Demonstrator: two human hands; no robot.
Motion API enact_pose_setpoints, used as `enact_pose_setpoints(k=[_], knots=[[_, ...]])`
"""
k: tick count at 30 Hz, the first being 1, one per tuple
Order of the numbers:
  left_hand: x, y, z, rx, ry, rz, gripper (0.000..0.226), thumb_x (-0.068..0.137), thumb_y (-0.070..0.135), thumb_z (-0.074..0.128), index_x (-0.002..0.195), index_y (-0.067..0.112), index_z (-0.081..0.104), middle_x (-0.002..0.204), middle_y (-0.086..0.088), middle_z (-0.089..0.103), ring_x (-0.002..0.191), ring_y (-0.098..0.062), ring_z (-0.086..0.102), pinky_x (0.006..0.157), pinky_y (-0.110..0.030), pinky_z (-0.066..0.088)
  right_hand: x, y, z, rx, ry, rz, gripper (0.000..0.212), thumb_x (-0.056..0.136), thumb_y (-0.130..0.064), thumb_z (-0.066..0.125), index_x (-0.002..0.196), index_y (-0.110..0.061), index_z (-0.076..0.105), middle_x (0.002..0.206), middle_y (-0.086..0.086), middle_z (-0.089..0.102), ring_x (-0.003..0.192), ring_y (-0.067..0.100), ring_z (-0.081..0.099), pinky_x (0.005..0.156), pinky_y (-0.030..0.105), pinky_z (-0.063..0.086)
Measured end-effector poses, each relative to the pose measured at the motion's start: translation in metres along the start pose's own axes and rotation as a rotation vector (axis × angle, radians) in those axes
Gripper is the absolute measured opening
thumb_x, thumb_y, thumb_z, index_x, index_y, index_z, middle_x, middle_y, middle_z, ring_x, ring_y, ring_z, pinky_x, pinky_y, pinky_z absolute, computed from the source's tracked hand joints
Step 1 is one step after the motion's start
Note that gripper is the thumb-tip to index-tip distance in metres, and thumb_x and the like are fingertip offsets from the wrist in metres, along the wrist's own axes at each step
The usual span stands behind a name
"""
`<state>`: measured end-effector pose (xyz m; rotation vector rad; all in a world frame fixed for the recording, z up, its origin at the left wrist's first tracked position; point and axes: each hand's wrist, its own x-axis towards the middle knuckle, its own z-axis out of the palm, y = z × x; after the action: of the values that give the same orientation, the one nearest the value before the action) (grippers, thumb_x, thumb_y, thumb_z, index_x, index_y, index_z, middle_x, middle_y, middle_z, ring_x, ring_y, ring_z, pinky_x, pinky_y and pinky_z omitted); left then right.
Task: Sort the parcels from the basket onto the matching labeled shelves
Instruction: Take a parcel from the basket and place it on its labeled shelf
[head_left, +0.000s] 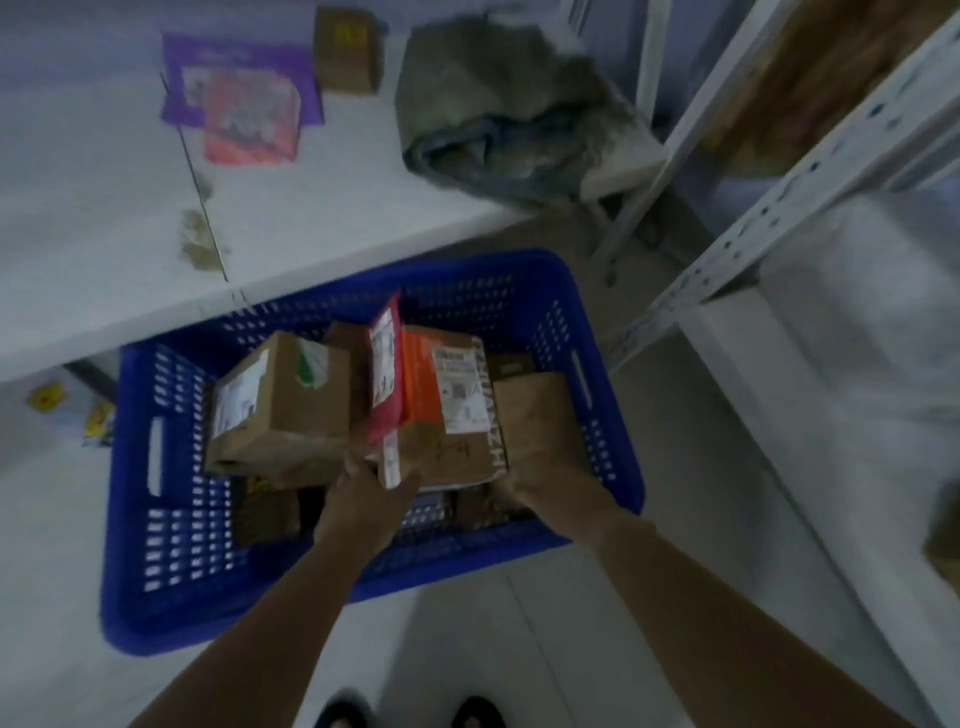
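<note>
Nearest, at the near rim of the blue basket (130, 519), two bare forearms reach down and in. The left grip (363, 493) is curled round the lower end of a flat pink mailer (387, 374), a glossy plastic pouch with a white label that stands on edge in the middle of the basket. The right grip (524, 493) clasps the near right corner of an orange-taped box (447, 415) beside the mailer. Its fingertips are hidden beneath the box.

The sorting looks barely under way. The basket, a rigid perforated plastic crate on the floor, is still well filled. Left of the mailer lies a matte cardboard box (280, 405) with a white label, and right of the taped box is a creased brown paper parcel (535, 421). Darker parcels lie underneath. No shelf label is legible.

Beyond the basket's far rim is a white tabletop (104, 208) with a pink packet (249, 117) overlapping a purple one, a small carton (347, 52) and a crumpled grey bundle (509, 104). To the basket's right rises a slotted white metal shelf rack (810, 171).
</note>
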<state>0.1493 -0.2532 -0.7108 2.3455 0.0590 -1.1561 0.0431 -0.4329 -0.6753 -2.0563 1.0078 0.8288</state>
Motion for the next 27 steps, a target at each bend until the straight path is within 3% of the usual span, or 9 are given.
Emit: enact_pose_setpoints(k=[4,9,12,15,17,21,25,27], knots=[[0.053,-0.004,0.025,-0.231,-0.038,-0.098,0.067,0.087,0.033,0.062,0.137,-0.003,0.037,0.137,-0.025,0.046,0.125,-0.039,0.046,0.106,-0.047,0.037,0.057,0.008,0.043,0.165,0.023,0.038,0.057,0.097,-0.031,0.051,0.147,-0.009,0.034,0.146,0.014,0.045,0.134,0.031,0.043,0.102,0.034,0.036],[0.082,-0.007,0.050,-0.483,-0.025,-0.163,0.075,0.074,0.038,0.075,0.130,-0.002,0.046,0.129,-0.025,0.054,0.121,-0.037,0.051,0.102,-0.043,0.041,0.092,0.009,0.068,0.339,0.053,0.040,0.028,0.096,-0.020,0.048,0.119,-0.007,0.058,0.114,0.022,0.062,0.094,0.033,0.060,0.084,0.043,0.049],[0.080,-0.015,0.051,-0.448,0.011,-0.137,0.049,0.066,0.041,0.081,0.098,0.008,0.065,0.093,-0.011,0.069,0.091,-0.031,0.065,0.087,-0.039,0.052,0.091,0.012,0.068,0.487,0.105,0.032,0.031,0.094,-0.023,0.052,0.120,-0.008,0.058,0.113,0.011,0.062,0.103,0.024,0.058,0.098,0.040,0.045],[0.063,-0.012,0.044,-0.519,0.003,-0.161,0.036,0.068,0.035,0.081,0.080,0.005,0.066,0.069,-0.008,0.062,0.060,-0.022,0.053,0.069,-0.034,0.044,0.080,0.010,0.060,0.756,0.077,0.124,0.042,0.095,-0.024,0.056,0.131,-0.008,0.045,0.097,-0.005,0.053,0.088,0.010,0.053,0.074,0.025,0.044],[0.045,-0.005,0.039,-0.566,-0.070,-0.193,0.031,0.072,0.032,0.079,0.070,0.007,0.061,0.069,-0.010,0.057,0.063,-0.024,0.050,0.071,-0.037,0.042,0.069,0.008,0.050,0.858,0.122,0.157,0.047,0.094,-0.022,0.059,0.132,-0.005,0.040,0.102,-0.001,0.047,0.095,0.014,0.049,0.077,0.024,0.042],[0.009,0.011,0.023,-0.713,-0.189,-0.154,0.016,0.081,0.020,0.071,0.076,0.011,0.060,0.090,-0.017,0.054,0.080,-0.026,0.048,0.071,-0.036,0.041,0.035,0.006,0.028,0.779,0.183,0.081,0.051,0.095,-0.026,0.057,0.138,-0.006,0.038,0.127,0.006,0.048,0.114,0.023,0.051,0.097,0.035,0.044],[-0.036,0.047,-0.002,-0.731,-0.227,-0.037,0.006,0.088,0.013,0.062,0.092,0.008,0.062,0.089,-0.016,0.055,0.070,-0.024,0.048,0.064,-0.033,0.039,-0.014,-0.003,-0.004,0.737,0.310,-0.019,0.041,0.096,-0.015,0.055,0.134,-0.007,0.043,0.120,0.007,0.052,0.110,0.024,0.054,0.103,0.043,0.044],[-0.063,0.069,-0.014,-0.730,-0.246,0.052,0.017,0.091,0.014,0.057,0.108,0.008,0.059,0.101,-0.014,0.061,0.086,-0.029,0.058,0.080,-0.039,0.048,-0.041,-0.008,-0.025,0.775,0.330,-0.052,0.024,0.096,-0.011,0.053,0.116,-0.018,0.043,0.104,0.000,0.053,0.094,0.018,0.055,0.092,0.034,0.047]])
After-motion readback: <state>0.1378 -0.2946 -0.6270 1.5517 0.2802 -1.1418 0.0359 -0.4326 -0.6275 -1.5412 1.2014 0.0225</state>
